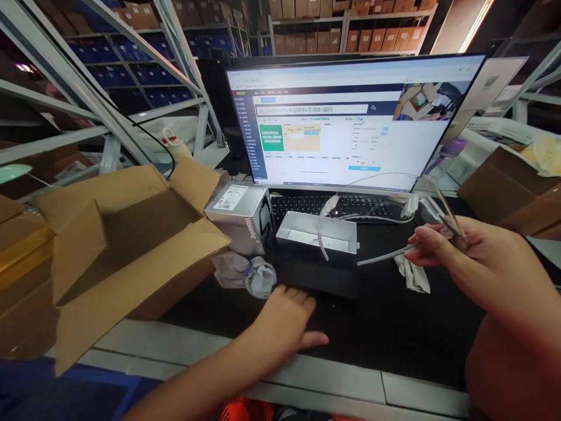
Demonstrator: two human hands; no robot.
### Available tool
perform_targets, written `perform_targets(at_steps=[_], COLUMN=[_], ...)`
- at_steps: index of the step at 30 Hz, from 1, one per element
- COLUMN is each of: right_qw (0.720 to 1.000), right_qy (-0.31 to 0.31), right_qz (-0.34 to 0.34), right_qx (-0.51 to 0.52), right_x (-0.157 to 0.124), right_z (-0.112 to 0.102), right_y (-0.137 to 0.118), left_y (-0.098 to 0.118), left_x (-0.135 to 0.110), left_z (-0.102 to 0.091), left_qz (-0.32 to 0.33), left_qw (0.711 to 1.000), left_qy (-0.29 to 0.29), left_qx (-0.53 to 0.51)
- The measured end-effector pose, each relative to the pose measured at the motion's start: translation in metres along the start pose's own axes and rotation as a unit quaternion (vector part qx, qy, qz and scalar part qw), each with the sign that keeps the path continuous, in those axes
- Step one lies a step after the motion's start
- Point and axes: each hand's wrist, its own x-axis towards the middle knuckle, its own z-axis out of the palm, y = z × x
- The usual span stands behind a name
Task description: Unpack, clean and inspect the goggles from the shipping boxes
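Observation:
My left hand [287, 318] rests on the black desk mat [385, 327], fingers curled over the near edge of a flat black box [326, 275], thumb stretched out. My right hand [464, 251] is raised at the right, fingers pinched on a white cable [381, 256] and a clear wrapper [427, 206]; the cable loops back toward the keyboard [333, 206]. A small open white box [318, 231] lies in front of the keyboard. Beside it sits a grey product box [239, 216], with crumpled grey wrapping [245, 273] close to my left hand.
A wide monitor [350, 117] showing a software page stands behind the keyboard. An open cardboard carton [123, 245] fills the left side. Another carton [504, 187] sits at the right. Metal shelving with boxes rises behind.

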Motion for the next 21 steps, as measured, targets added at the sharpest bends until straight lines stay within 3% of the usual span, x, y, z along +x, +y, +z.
perform_targets(at_steps=[4, 9, 12, 16, 19, 21], right_qw=[1.0, 1.0, 1.0, 0.998, 0.997, 0.997], right_qy=[0.006, 0.008, -0.002, -0.015, -0.017, -0.022], right_qz=[0.009, -0.01, -0.003, 0.015, 0.021, 0.018], right_qx=[0.003, -0.01, 0.011, 0.057, 0.072, 0.076], right_x=[0.002, 0.006, 0.008, 0.012, 0.012, 0.012], right_z=[-0.001, -0.002, 0.0, 0.002, 0.003, 0.004], right_y=[0.004, 0.002, 0.002, 0.005, 0.007, 0.007], left_y=[0.003, -0.01, -0.022, -0.027, -0.016, -0.005], left_x=[-0.01, -0.03, -0.038, -0.04, -0.034, -0.023], left_z=[0.012, 0.015, 0.008, -0.015, -0.045, -0.065], left_qz=[0.012, 0.055, 0.062, 0.155, 0.232, 0.248], left_qw=[0.999, 0.993, 0.994, 0.982, 0.962, 0.956], left_qy=[0.014, 0.106, 0.093, 0.094, 0.128, 0.136], left_qx=[0.042, 0.012, 0.002, -0.05, -0.07, -0.083])
